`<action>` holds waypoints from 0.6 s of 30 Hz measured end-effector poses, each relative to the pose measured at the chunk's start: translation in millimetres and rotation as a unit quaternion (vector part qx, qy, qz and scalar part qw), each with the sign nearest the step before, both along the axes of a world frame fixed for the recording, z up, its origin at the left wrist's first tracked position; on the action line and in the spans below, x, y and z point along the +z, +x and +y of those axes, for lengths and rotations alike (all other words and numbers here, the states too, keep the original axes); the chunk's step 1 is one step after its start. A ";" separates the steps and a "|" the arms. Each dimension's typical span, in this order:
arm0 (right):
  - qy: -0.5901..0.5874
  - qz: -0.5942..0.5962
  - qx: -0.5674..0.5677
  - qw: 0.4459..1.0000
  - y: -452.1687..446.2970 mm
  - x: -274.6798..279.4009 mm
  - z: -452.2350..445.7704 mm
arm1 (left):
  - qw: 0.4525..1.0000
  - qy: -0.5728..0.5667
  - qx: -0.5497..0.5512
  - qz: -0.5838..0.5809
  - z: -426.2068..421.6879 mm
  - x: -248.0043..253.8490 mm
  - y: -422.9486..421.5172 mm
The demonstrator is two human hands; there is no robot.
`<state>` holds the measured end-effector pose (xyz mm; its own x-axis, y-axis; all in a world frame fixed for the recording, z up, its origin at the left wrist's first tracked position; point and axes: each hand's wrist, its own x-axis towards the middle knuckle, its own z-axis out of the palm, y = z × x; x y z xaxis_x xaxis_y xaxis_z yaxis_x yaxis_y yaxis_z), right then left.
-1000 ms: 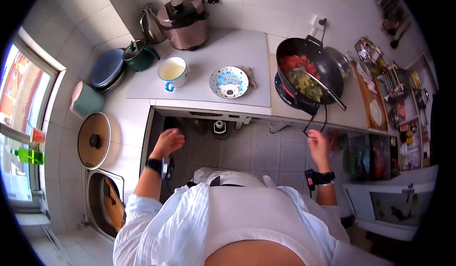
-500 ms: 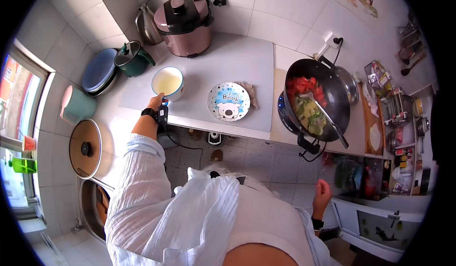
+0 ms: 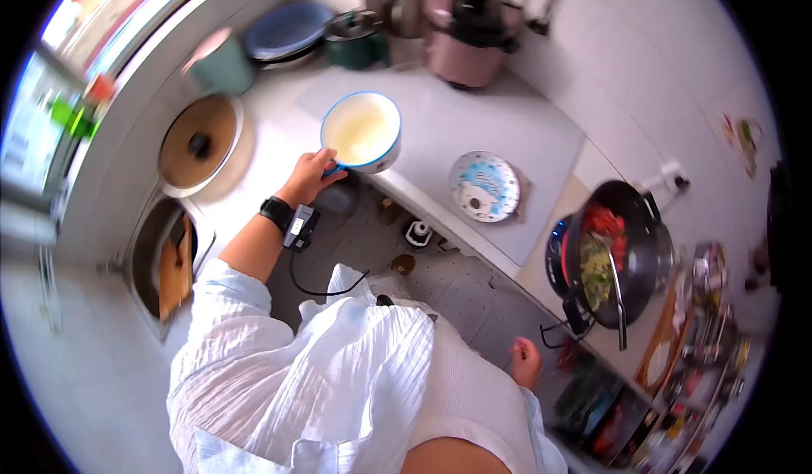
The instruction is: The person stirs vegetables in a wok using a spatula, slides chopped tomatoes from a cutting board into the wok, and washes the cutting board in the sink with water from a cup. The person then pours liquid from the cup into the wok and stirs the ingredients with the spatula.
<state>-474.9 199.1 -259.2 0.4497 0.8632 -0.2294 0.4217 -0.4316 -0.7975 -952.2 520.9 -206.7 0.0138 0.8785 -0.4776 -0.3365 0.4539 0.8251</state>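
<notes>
Kitchen surface (image 3: 541, 148): left hand (image 3: 315, 174) grips handle of cup (image 3: 362, 131), cup just beyond the fingers.

The person wears a loose, open overshirt (image 3: 279, 372) in white with a faint blue cast, its thin cloth crinkled into fine pleats. The left sleeve (image 3: 216, 330) is full and creased, ending in a smoother cuff (image 3: 245, 288) on the forearm; the right sleeve (image 3: 541, 427) is mostly hidden. Beneath is a white, finely ribbed top (image 3: 461, 372) with a plain curved hem. Around the left wrist (image 3: 290, 193) sits a black band (image 3: 275, 211) — beside it a small grey-and-black box (image 3: 301, 227) with a pale marking, from which a thin black cable (image 3: 326, 293) loops.
</notes>
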 end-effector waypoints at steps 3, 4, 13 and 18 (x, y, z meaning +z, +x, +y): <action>-0.023 0.019 0.131 0.991 -18.1 -30.2 34.2 | 0.997 -0.040 0.032 0.053 -66.7 45.8 -46.4; -0.039 0.025 0.185 0.982 -26.9 -40.2 44.4 | 0.995 -0.054 0.050 0.063 -89.5 61.1 -61.5; -0.057 -0.029 0.455 0.888 -142.2 -73.3 113.5 | 0.932 -0.147 0.239 0.230 -249.7 63.5 -249.7; -0.017 -0.061 0.529 0.846 -239.2 -68.2 157.5 | 0.872 -0.163 0.179 0.425 -307.9 -1.8 -386.4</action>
<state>-714.1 356.6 -327.4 -0.5479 0.7917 -0.2701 0.6650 0.2163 -0.7149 -1338.6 213.1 -208.5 -0.7142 0.5692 -0.4073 0.1652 0.7026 0.6921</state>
